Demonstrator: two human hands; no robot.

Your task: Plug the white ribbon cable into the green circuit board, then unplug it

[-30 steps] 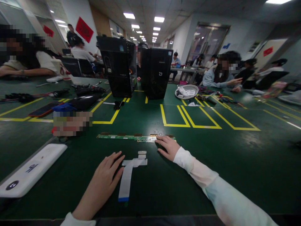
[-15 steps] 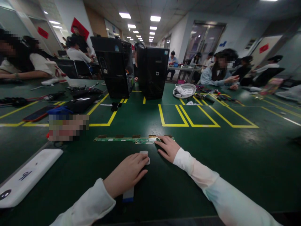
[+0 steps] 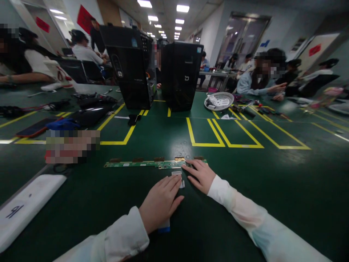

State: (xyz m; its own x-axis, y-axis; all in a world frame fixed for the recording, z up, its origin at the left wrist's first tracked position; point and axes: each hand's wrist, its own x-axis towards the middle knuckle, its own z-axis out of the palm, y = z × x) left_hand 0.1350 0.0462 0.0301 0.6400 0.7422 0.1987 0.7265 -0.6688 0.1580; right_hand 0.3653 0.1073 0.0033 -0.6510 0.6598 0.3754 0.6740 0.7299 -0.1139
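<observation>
The white flat cable (image 3: 164, 225) lies on the green workbench (image 3: 259, 189) under my left hand (image 3: 161, 200), so I see only its connector end (image 3: 176, 174) past my fingertips and its blue tip below my palm. A second ago it lay bare beside that hand; now I have covered it, and it has shifted to the right and closer to the circuit board (image 3: 144, 164). That leaves the connector end just below the board's near edge, apart from it as far as I can see.

My left hand is palm down, fingers nearly straight and together, thumb out to the side; I cannot tell whether they pinch the cable or only press it. My right hand (image 3: 200, 174) stays at the right part of the long, narrow board, fingers loosely spread, fingertips on or just over it, gripping nothing that I can see.

Farther left lies a white device (image 3: 27, 207). Beyond the board are yellow tape lines (image 3: 208, 145), two black computer towers (image 3: 128, 72) (image 3: 181, 76) and a white basket (image 3: 229, 101), with people seated around.
</observation>
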